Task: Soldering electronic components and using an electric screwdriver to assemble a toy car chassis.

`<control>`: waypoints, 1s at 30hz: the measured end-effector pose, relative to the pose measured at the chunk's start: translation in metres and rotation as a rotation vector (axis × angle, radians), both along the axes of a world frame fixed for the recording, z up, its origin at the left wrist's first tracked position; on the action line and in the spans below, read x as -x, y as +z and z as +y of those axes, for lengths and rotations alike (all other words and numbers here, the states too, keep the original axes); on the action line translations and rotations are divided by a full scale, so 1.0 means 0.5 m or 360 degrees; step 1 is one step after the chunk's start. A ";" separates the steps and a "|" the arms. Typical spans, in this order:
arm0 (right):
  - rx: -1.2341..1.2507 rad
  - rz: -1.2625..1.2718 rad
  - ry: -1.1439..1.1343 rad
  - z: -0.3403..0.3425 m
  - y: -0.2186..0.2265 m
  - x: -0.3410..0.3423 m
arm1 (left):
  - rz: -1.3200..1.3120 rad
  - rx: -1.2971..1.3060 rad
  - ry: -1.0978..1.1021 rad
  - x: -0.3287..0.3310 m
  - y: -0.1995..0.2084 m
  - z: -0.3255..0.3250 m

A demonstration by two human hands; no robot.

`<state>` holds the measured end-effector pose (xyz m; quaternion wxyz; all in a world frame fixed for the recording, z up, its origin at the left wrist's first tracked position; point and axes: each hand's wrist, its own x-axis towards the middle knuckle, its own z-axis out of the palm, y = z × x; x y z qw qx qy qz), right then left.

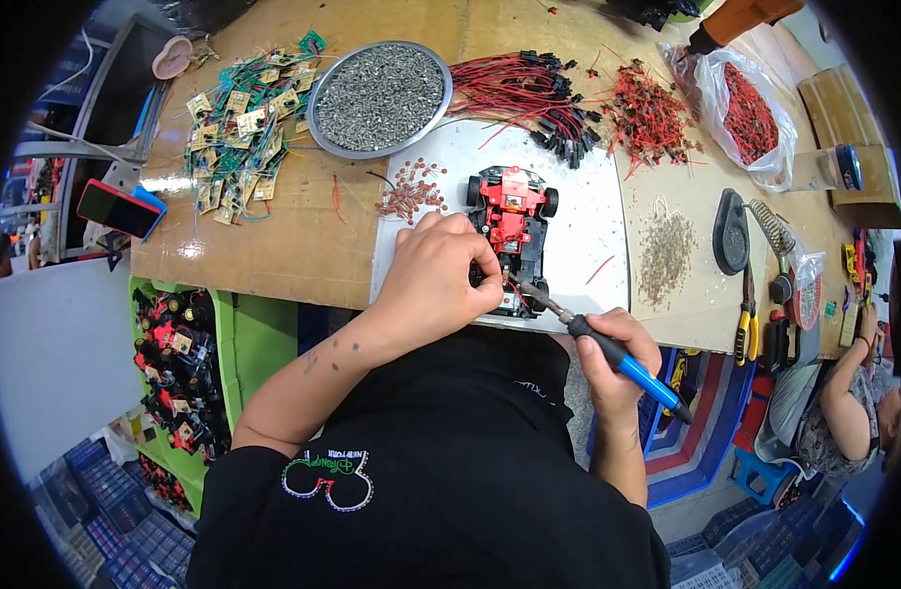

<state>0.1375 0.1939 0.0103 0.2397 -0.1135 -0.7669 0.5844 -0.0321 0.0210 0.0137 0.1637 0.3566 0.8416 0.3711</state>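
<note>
Curling left hand (439, 275), thumb toward forefinger, at near end of car (510, 228), lying mostly right of that hand on board (588, 231); leaving any pinched piece impossible to tell. Gripping iron (649, 381) in right hand (615, 359), slanting it toward same end.

Wide fisheye view from the wearer's head, facing down, close above the fingers (485, 258) and workbench (289, 257)

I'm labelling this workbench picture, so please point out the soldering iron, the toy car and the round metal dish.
Soldering iron (637, 370): head view, on the blue part of its handle.
Toy car (509, 230): head view, on its red middle section.
Round metal dish (374, 154): head view, on its lower rim.
</note>
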 end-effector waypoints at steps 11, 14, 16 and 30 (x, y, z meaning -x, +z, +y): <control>0.0098 0.0055 -0.0031 0.002 0.010 0.011 | 0.0104 0.0153 -0.0036 -0.002 0.024 0.005; 0.0106 0.0030 -0.0019 0.003 0.010 0.011 | 0.0159 0.0150 -0.0046 -0.003 0.022 0.005; 0.0095 0.0044 -0.0016 0.005 0.009 0.011 | 0.0176 0.0153 -0.0049 -0.004 0.021 0.004; 0.0149 -0.0029 -0.0239 -0.002 0.010 0.002 | -0.0127 -0.0208 -0.0106 0.006 0.010 -0.012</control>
